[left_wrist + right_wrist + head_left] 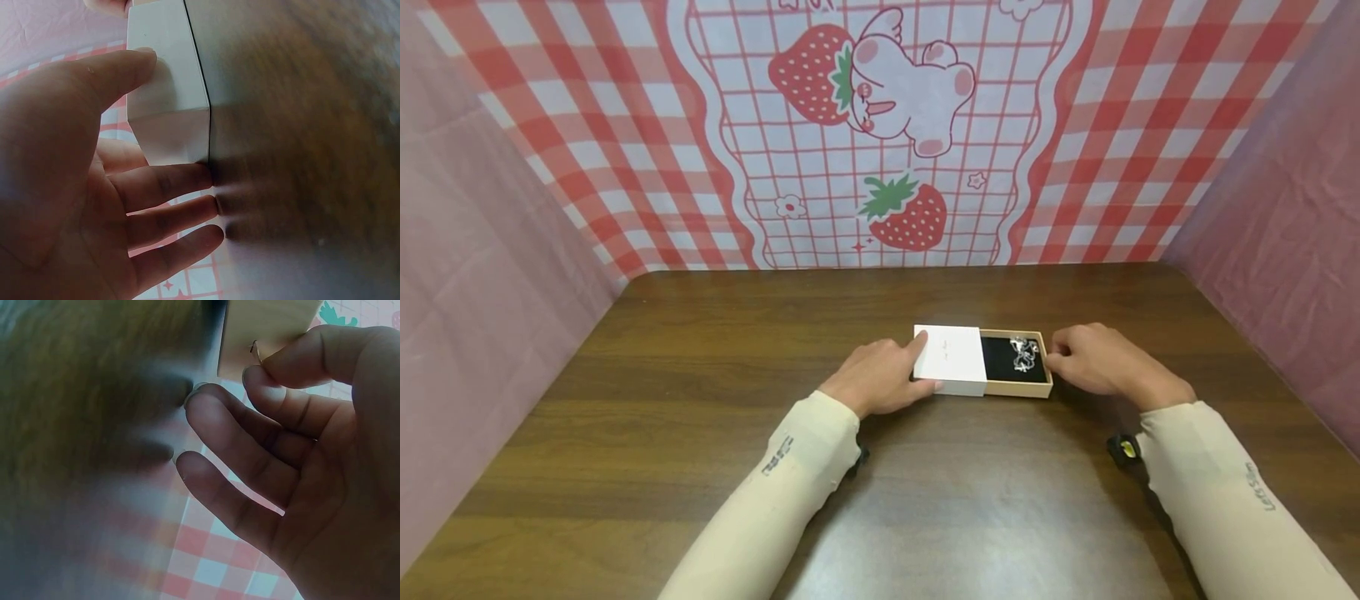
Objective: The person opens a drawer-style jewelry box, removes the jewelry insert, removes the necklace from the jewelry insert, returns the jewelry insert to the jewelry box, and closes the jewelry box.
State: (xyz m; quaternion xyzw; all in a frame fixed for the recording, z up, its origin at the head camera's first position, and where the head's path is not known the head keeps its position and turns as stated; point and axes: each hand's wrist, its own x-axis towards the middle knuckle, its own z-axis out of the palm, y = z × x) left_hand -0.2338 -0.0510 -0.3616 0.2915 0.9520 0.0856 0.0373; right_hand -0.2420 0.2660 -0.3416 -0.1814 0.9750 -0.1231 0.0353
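Observation:
A slide-out jewelry box lies on the table, its white sleeve (951,354) on the left and its tan drawer (1017,388) pulled partly out to the right. On the drawer's black lining (997,360) sits a silvery chain-like piece of jewelry (1024,353). My left hand (882,377) holds the sleeve at its left end; in the left wrist view the thumb presses one side of the sleeve (165,56) and the other fingers spread past its end. My right hand (1097,358) pinches a small pull tab (255,352) on the drawer's end between thumb and forefinger.
The brown wooden table (700,483) runs back to a red-and-white checked cloth (610,108) printed with strawberries. Pink cloth (482,250) hangs at the left and right sides. A dark wrist strap (1123,450) shows at the right cuff.

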